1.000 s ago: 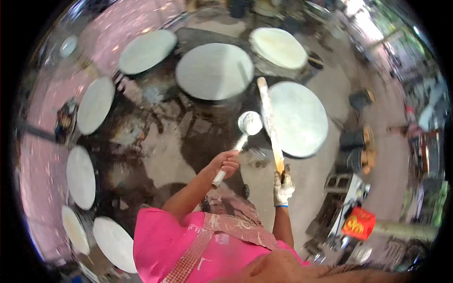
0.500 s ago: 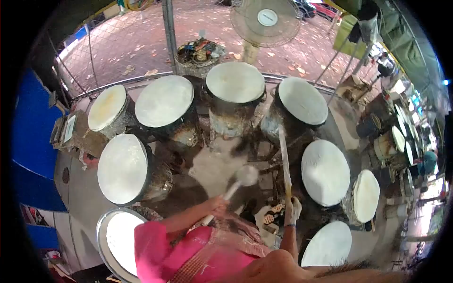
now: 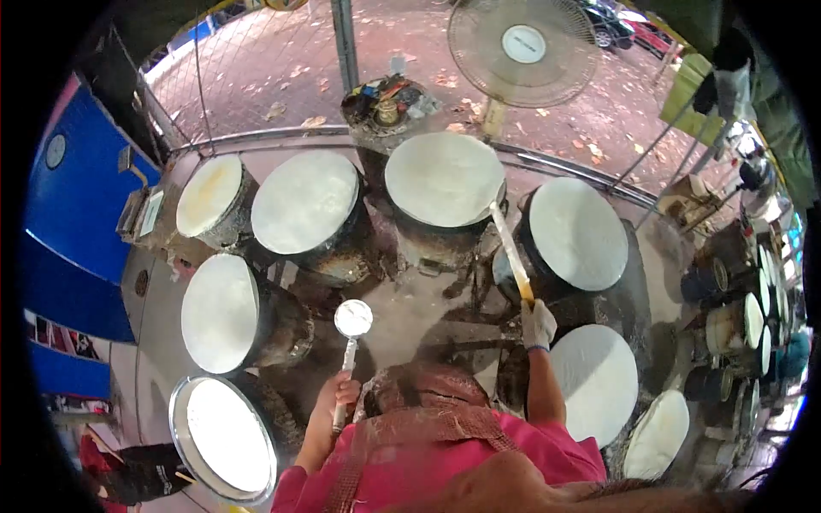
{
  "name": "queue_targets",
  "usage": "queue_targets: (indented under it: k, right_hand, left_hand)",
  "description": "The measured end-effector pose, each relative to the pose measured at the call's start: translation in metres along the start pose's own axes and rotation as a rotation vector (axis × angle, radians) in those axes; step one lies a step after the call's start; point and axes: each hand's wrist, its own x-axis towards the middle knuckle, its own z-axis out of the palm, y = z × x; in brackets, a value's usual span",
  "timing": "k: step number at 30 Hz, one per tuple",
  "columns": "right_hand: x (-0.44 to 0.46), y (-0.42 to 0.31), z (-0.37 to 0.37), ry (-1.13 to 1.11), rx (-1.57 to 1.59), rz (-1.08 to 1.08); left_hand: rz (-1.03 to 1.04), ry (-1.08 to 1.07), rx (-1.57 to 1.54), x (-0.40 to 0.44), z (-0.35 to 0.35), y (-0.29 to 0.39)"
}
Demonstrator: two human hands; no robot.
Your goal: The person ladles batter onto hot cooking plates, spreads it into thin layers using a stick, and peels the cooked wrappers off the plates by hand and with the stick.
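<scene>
My bare left hand (image 3: 339, 395) is closed round the handle of a ladle (image 3: 353, 320), whose round bowl has white stuff in it and hangs above the floor. In my gloved right hand (image 3: 538, 324) is a long flat stick (image 3: 512, 256), coated white with a yellowish lower part. Its far tip is near the right edge of the round white-topped drum (image 3: 445, 179) at the back middle. Just right of the stick stands another white-topped drum (image 3: 578, 233). A wide metal basin of white liquid (image 3: 224, 439) is at the lower left.
More white-topped drums stand around me, at the left (image 3: 220, 313), back left (image 3: 305, 202) and right (image 3: 594, 385). A fan (image 3: 522, 46) is behind, beside a stand with clutter (image 3: 387, 103). Part of another person (image 3: 141, 470) shows at the lower left.
The view has swung from other drums toward the fan and the basin. The ladle has moved left, away from the stick. Both tools are still held.
</scene>
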Motion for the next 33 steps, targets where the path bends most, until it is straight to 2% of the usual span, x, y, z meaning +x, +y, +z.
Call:
queue_targets:
  k: [1,4,5,8,11,13,14,15,16,18,20,21,24,26,28,29,31,32,33]
  right_hand:
    - [-0.001,0.004,0.003,-0.030,-0.067,-0.033]
    - [-0.014,0.017,0.002,-0.124,-0.104,-0.161]
    - [-0.013,0.013,0.001,-0.139,-0.103,-0.211]
    - [-0.015,-0.013,0.005,-0.198,-0.071,-0.310]
    - [0.011,-0.055,0.025,-0.287,-0.042,-0.364]
    - [0.044,-0.085,0.045,-0.346,-0.068,-0.405]
    - [0.060,-0.098,0.053,-0.236,-0.142,-0.492]
    - [0.076,-0.114,0.059,-0.123,-0.212,-0.580]
    - [0.091,-0.129,0.063,-0.015,-0.283,-0.668]
    - [0.118,-0.158,0.054,0.179,-0.142,-0.880]
    - [0.145,-0.182,0.056,0.023,-0.171,-0.877]
    - [0.155,-0.192,0.058,-0.036,-0.212,-0.851]
    - [0.207,-0.198,0.089,-0.133,-0.333,-1.029]
    - [0.235,-0.199,0.098,-0.151,-0.370,-1.118]
    - [0.245,-0.225,0.059,-0.230,-0.403,-1.079]
    - [0.257,-0.237,0.045,-0.236,-0.433,-1.039]
    - [0.291,-0.258,0.019,-0.105,-0.511,-1.017]
    - [0.311,-0.263,0.017,0.046,-0.404,-0.951]
    - [0.341,-0.273,0.006,0.096,-0.357,-1.068]
  left_hand:
    - [-0.009,-0.036,-0.155,-0.003,0.019,-0.010]
    - [0.131,0.048,-0.045,0.000,0.025,-0.011]
    - [0.066,0.046,-0.170,0.004,0.024,-0.005]
    - [0.035,0.107,-0.199,0.006,0.037,0.010]
    - [-0.071,-0.026,-0.197,0.004,0.040,0.026]
    - [0.048,0.131,-0.122,-0.002,0.053,0.031]
    - [0.119,0.202,-0.083,-0.002,0.057,0.035]
    - [0.003,0.079,-0.191,-0.001,0.039,0.044]
    - [-0.009,0.058,-0.212,-0.002,0.021,0.049]
    - [-0.047,0.022,-0.447,-0.010,0.030,0.042]
    - [-0.116,-0.054,-0.489,-0.012,0.022,0.036]
    - [-0.051,-0.041,-0.573,-0.011,0.026,0.028]
    - [0.110,-0.162,-0.439,0.001,0.024,0.010]
    - [0.175,-0.221,-0.575,0.015,0.000,-0.005]
    - [0.199,-0.347,-0.653,0.026,0.008,-0.018]
    - [0.238,-0.240,-0.753,0.026,0.018,-0.023]
    - [0.291,-0.228,-0.780,0.032,0.016,-0.029]
    - [0.315,-0.218,-0.793,0.033,0.010,-0.033]
    - [0.321,-0.261,-0.879,0.035,0.002,-0.037]
